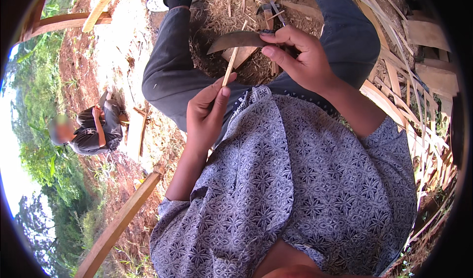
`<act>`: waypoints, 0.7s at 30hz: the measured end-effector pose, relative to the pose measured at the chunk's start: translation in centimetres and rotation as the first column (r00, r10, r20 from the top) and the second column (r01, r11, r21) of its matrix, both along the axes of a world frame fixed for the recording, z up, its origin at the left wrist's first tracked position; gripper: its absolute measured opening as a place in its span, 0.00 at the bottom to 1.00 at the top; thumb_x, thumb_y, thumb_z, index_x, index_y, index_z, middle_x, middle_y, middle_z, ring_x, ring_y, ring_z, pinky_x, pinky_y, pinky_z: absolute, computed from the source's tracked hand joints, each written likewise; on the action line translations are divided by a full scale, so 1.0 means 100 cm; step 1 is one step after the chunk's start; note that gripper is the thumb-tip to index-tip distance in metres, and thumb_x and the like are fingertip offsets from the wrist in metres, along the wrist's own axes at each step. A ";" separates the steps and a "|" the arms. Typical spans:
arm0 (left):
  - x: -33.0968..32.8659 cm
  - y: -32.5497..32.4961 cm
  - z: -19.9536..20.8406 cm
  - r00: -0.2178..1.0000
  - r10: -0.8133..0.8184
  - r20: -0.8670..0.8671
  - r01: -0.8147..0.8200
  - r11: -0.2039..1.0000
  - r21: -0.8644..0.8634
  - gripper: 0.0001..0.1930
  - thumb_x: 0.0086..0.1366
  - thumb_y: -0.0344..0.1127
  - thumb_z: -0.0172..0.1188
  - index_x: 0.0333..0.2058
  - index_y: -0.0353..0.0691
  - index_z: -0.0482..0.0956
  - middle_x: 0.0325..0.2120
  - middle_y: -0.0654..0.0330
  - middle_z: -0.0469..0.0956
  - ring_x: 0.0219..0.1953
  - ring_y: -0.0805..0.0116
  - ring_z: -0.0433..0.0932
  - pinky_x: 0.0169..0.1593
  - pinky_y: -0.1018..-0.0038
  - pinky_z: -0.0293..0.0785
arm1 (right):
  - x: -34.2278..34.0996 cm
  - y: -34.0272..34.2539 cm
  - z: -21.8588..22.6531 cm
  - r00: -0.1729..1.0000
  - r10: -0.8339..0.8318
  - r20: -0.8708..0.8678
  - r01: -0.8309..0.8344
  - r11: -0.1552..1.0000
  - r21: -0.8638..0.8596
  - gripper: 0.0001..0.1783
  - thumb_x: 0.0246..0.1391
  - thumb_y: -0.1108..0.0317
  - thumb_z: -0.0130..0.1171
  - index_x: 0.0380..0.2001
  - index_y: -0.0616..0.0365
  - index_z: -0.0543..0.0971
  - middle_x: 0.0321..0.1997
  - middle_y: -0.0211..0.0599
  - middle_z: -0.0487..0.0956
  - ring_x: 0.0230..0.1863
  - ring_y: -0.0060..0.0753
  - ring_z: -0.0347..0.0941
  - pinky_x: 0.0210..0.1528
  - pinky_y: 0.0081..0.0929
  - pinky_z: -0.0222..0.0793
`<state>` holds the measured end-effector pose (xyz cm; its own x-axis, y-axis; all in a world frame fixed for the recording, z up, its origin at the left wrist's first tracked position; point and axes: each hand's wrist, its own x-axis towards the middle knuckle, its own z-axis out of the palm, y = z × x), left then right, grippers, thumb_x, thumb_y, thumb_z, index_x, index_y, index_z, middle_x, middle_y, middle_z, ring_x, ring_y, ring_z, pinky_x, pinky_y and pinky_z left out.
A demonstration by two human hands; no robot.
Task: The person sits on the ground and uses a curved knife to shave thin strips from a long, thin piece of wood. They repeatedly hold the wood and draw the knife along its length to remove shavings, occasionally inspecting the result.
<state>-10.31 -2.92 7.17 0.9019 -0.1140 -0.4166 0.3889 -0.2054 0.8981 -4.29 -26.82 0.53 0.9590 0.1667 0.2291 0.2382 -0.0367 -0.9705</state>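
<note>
My left hand (207, 108) is closed around the lower end of a thin, pale wooden stick (229, 71), which points up and away from me. My right hand (303, 56) grips a knife with a curved, dark blade (234, 41) near its base; the handle is mostly hidden by the fingers. The blade lies across the stick, its tip to the left; whether the edge touches the wood I cannot tell. Under them, between my legs, a pale wooden block (242, 57) sits on the ground.
Wood shavings (221, 7) cover the ground ahead, with a wood-and-metal tool (272, 16) among them. Split wood strips (389, 71) and boards (436, 78) are piled on the right. A timber beam (120, 224) slants at lower left. Another person (96, 127) sits farther left.
</note>
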 end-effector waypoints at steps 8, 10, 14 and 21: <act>-0.003 0.001 0.002 0.997 -0.057 0.045 0.055 0.998 0.038 0.18 0.78 0.36 0.53 0.58 0.31 0.77 0.22 0.77 0.65 0.22 0.89 0.56 0.26 0.86 0.50 | 0.014 -0.011 0.000 0.976 -0.074 0.203 0.104 0.985 -0.139 0.08 0.59 0.68 0.68 0.40 0.58 0.84 0.26 0.28 0.83 0.18 0.10 0.70 0.19 0.16 0.60; -0.001 -0.002 0.004 0.994 -0.070 0.085 0.065 0.996 0.056 0.19 0.78 0.38 0.52 0.59 0.31 0.77 0.18 0.78 0.61 0.18 0.89 0.54 0.23 0.85 0.47 | 0.017 -0.012 0.004 0.963 -0.086 0.254 0.122 0.984 -0.132 0.08 0.61 0.67 0.67 0.40 0.58 0.83 0.25 0.28 0.82 0.19 0.10 0.71 0.20 0.16 0.62; -0.004 0.000 0.007 0.998 -0.053 0.045 0.050 0.996 0.067 0.17 0.77 0.35 0.54 0.57 0.31 0.78 0.24 0.75 0.69 0.25 0.89 0.59 0.28 0.86 0.53 | 0.033 -0.024 0.002 0.949 -0.316 0.003 0.303 0.911 0.280 0.08 0.65 0.64 0.63 0.42 0.56 0.81 0.26 0.26 0.81 0.23 0.12 0.73 0.23 0.15 0.65; -0.012 0.017 -0.004 0.998 0.042 -0.047 -0.043 0.999 -0.023 0.20 0.79 0.40 0.50 0.59 0.29 0.76 0.18 0.76 0.62 0.18 0.88 0.54 0.22 0.84 0.49 | 0.058 -0.082 0.025 0.804 -0.588 -0.090 0.594 0.798 0.103 0.09 0.70 0.65 0.56 0.45 0.59 0.73 0.24 0.25 0.72 0.19 0.13 0.65 0.19 0.14 0.60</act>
<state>-11.47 -1.24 6.81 0.8857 -0.0862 -0.4563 0.4387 -0.1667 0.8830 1.48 -35.03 3.01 0.8728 -0.4617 0.1581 0.1590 -0.0372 -0.9866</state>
